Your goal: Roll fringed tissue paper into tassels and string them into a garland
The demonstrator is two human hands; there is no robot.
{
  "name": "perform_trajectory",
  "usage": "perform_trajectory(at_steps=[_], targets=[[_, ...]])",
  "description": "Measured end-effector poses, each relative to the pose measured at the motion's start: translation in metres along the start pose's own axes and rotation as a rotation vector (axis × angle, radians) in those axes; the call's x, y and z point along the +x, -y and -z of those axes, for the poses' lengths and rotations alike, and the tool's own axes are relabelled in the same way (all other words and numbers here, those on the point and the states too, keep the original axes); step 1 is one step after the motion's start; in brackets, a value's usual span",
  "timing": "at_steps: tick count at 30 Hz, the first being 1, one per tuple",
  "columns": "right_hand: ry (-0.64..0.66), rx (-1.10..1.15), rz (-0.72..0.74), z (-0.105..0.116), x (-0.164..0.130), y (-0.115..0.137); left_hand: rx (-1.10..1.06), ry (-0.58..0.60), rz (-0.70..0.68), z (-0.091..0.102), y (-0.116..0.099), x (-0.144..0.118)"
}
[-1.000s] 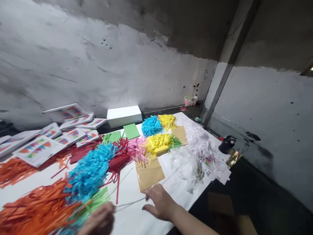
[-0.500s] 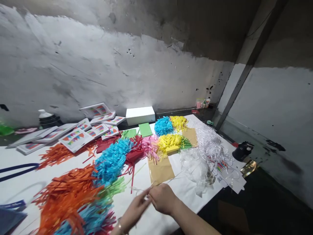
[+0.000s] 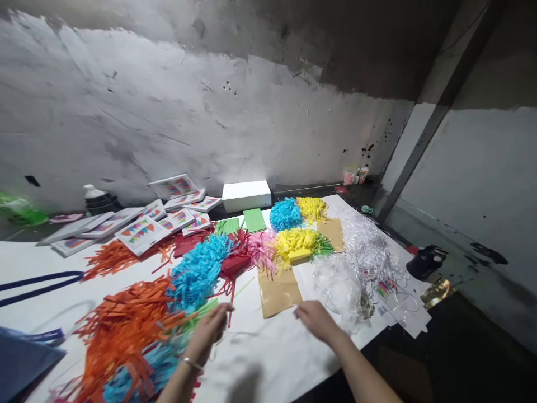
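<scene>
My left hand point(image 3: 208, 331) hovers over the white table sheet point(image 3: 268, 358) with its fingers pinched together, beside green paper strips point(image 3: 200, 313) and the heap of orange strips point(image 3: 126, 330). A thin white string point(image 3: 245, 336) trails from it across the sheet. My right hand point(image 3: 315, 320) is lower right of a brown paper bag point(image 3: 279, 292) and next to a pile of clear plastic point(image 3: 335, 285). Its fingers curl and point left; whether they pinch anything is unclear.
Heaps of cut paper fringe cover the table: blue point(image 3: 197, 271), red point(image 3: 232, 263), pink point(image 3: 262, 249), yellow point(image 3: 296, 240). Printed packets point(image 3: 142, 229) and a white box point(image 3: 246, 195) lie by the wall. White shredded strips point(image 3: 364, 246) and a black pot point(image 3: 425, 261) are at right.
My hands, which met over the sheet half a second ago, have moved apart, the left toward the green strips, the right toward the plastic pile. The view has swung left.
</scene>
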State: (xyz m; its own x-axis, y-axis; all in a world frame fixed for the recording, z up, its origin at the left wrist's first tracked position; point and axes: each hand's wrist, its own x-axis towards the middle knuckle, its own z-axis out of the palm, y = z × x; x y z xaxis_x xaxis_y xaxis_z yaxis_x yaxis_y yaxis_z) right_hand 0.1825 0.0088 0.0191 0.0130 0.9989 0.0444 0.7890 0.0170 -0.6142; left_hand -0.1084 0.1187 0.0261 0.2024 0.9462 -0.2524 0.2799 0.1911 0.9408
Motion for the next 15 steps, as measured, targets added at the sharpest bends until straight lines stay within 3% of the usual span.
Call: perform_trajectory(at_steps=[2, 4, 6, 9, 11, 15], targets=[[0.077, 0.03, 0.088, -0.025, 0.004, 0.032, 0.145, 0.241, -0.03, -0.037, 0.01, 0.003], [0.119, 0.046, 0.135, -0.033, 0.003, 0.049, 0.373, 0.378, -0.112, -0.058, 0.017, 0.005], [0.112, 0.027, 0.101, -0.026, 0.0, 0.05, 0.686, 0.388, -0.16, -0.062, 0.021, 0.003], [0.086, -0.04, -0.005, -0.012, -0.005, 0.039, 1.097, 0.229, -0.093, -0.058, 0.021, -0.008], [0.128, -0.057, -0.013, -0.01, -0.005, 0.035, 1.08, 0.221, -0.136, -0.06, 0.018, -0.023], [0.247, 0.135, 0.066, -0.022, 0.001, 0.044, 0.528, 0.49, -0.444, -0.079, 0.015, -0.051]])
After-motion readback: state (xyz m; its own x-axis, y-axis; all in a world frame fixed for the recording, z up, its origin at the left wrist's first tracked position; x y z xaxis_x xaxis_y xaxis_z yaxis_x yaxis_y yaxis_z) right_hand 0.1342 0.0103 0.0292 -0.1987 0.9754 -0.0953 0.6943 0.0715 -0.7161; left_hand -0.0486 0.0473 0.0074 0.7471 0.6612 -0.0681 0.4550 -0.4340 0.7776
